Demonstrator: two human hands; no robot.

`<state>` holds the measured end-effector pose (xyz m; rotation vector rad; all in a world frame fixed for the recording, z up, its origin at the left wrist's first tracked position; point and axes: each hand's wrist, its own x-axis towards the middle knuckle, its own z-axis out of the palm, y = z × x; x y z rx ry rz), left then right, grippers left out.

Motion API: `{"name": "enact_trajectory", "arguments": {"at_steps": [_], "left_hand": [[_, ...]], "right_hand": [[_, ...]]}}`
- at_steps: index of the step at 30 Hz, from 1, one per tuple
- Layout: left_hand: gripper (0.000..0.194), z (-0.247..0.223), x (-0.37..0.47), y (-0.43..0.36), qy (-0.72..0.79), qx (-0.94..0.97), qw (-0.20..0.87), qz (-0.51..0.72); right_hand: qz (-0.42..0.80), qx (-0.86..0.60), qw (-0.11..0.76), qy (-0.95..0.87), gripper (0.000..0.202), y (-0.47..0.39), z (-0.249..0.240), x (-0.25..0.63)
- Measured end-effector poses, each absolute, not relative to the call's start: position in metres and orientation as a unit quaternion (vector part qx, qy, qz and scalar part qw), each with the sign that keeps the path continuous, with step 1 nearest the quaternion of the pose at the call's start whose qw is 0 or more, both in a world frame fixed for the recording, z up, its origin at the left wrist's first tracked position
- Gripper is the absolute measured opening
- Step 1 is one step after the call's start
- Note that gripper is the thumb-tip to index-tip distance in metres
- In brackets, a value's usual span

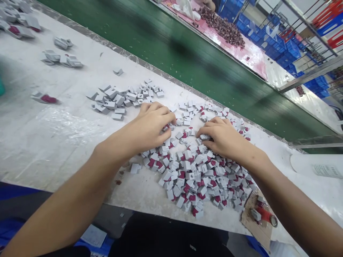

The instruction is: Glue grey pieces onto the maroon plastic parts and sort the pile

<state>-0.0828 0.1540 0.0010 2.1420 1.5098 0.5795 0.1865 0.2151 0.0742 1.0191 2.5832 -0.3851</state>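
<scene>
Grey-maroon parts pile (198,175), partly hidden under left hand (150,125), right hand (225,139)

The parts (193,171) looked like matt grey plastic with maroon inserts. Beside them, the table (53,135) wore glossy, wrinkled film; the belt (187,60) looked smooth green.

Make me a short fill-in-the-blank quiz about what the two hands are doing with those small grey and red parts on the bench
1. Both the left hand and the right hand rest on a heap of small grey and ____ parts.
2. Beyond the white table runs a conveyor belt coloured ____.
3. The separate pile of all-grey pieces lies nearer the ____ hand.
4. The stacked crates at the far right are ____.

Missing words: red; green; left; blue
</scene>
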Motion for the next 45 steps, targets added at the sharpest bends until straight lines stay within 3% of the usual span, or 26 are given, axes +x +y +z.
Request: {"name": "enact_trajectory", "arguments": {"at_steps": [6, 15, 23, 27, 31, 37, 45], "left_hand": [[0.031, -0.001, -0.083, 0.153, 0.532, 0.789, 0.235, 0.200], [0.030, -0.003, -0.094, 0.155, 0.549, 0.781, 0.206, 0.214], [0.044, 0.004, -0.095, 0.156, 0.621, 0.733, 0.162, 0.227], [0.036, 0.007, -0.092, 0.154, 0.579, 0.763, 0.187, 0.221], [0.025, 0.003, -0.087, 0.150, 0.514, 0.795, 0.231, 0.226], [0.038, 0.004, -0.077, 0.146, 0.498, 0.806, 0.244, 0.207], [0.025, 0.008, -0.074, 0.144, 0.488, 0.814, 0.254, 0.187]], "right_hand": [[-0.140, 0.356, 0.138, 0.913, 0.020, 0.214, 0.074, 0.183], [-0.243, 0.466, -0.045, 0.850, 0.020, 0.217, 0.089, 0.156], [-0.283, 0.444, -0.009, 0.850, 0.027, 0.227, 0.072, 0.119], [-0.267, 0.428, 0.053, 0.862, 0.025, 0.224, 0.074, 0.140], [-0.222, 0.400, 0.116, 0.882, 0.040, 0.217, 0.068, 0.156], [-0.189, 0.380, 0.089, 0.901, 0.037, 0.216, 0.058, 0.163], [-0.240, 0.405, 0.028, 0.882, 0.034, 0.214, 0.076, 0.156]]}}
